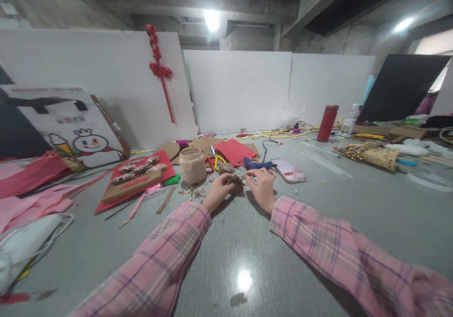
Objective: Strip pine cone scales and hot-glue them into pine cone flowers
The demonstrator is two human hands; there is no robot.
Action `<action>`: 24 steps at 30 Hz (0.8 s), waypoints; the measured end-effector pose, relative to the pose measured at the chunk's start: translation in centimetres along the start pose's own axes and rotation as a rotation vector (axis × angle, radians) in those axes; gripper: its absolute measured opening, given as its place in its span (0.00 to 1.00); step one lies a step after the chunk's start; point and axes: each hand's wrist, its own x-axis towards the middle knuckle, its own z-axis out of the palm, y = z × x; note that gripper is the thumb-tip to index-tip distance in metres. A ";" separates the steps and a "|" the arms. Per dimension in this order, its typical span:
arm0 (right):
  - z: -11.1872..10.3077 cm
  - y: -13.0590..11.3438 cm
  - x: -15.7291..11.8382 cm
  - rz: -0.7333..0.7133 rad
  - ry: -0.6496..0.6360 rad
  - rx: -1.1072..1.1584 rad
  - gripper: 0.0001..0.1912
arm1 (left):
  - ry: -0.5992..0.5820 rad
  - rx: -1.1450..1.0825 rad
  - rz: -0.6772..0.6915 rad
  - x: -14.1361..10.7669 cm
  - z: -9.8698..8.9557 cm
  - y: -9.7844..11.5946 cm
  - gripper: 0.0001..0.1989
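My left hand (220, 190) grips a brown pine cone (236, 184) just above the grey table, near the centre. Close on its right is my right hand (261, 187), thumb and forefinger pinched together beside the cone; anything between those fingertips is too small to make out. A second pine cone (225, 168) lies right behind the held one. Behind my right hand rests a dark blue glue gun (258, 164). To the left of my left hand stands a wrapped tan jar (192, 166), with brown crumbs scattered at its base.
Pliers (215, 162) lie behind the hands, near red paper (235, 152). A red board (106, 200) with pine cone pieces is at the left. A phone (290, 171), a red flask (327, 123) and a bottle (350, 120) stand or lie to the right.
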 end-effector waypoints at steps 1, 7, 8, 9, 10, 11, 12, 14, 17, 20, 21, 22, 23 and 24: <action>0.0 0.0 0.0 -0.003 0.001 -0.004 0.07 | -0.005 -0.007 0.002 0.0 0.0 -0.1 0.10; 0.0 -0.1 0.0 -0.036 -0.014 -0.003 0.06 | -0.008 -0.015 0.009 0.0 -0.1 -0.3 0.09; 0.0 -0.1 0.0 -0.039 -0.018 0.003 0.06 | -0.009 -0.015 0.005 0.0 -0.1 -0.2 0.09; 0.0 -0.1 -0.1 -0.042 -0.019 0.009 0.06 | -0.011 -0.016 0.003 0.0 -0.1 -0.2 0.09; 0.0 -0.1 -0.1 -0.045 -0.019 0.012 0.05 | -0.012 -0.018 0.003 0.0 -0.1 -0.1 0.09; 0.0 -0.1 -0.1 -0.048 -0.019 0.013 0.05 | -0.011 -0.019 0.003 0.0 -0.1 0.0 0.09; 0.0 -0.1 -0.1 -0.051 -0.018 0.012 0.05 | -0.010 -0.020 0.004 0.0 0.0 0.0 0.09; 0.1 0.0 -0.1 -0.057 -0.017 0.003 0.06 | -0.008 -0.017 -0.004 -0.1 0.0 0.2 0.09; 0.0 0.0 -0.1 -0.064 -0.024 -0.013 0.07 | -0.010 -0.005 -0.006 0.0 0.0 0.2 0.09; -0.1 -0.1 0.0 -0.066 -0.038 -0.022 0.07 | -0.008 -0.001 0.007 0.0 0.0 0.0 0.09; -0.1 -0.2 0.0 -0.066 -0.044 -0.023 0.07 | -0.006 -0.001 0.008 0.0 0.0 -0.1 0.09; -0.1 -0.2 0.0 -0.065 -0.049 -0.021 0.07 | -0.007 -0.001 0.005 0.1 0.0 -0.2 0.10; -0.1 -0.2 0.0 -0.064 -0.054 -0.017 0.07 | -0.007 0.000 0.004 0.1 0.0 -0.2 0.10; -0.1 -0.2 0.0 -0.063 -0.058 -0.011 0.07 | -0.008 0.004 0.003 0.1 0.0 -0.3 0.10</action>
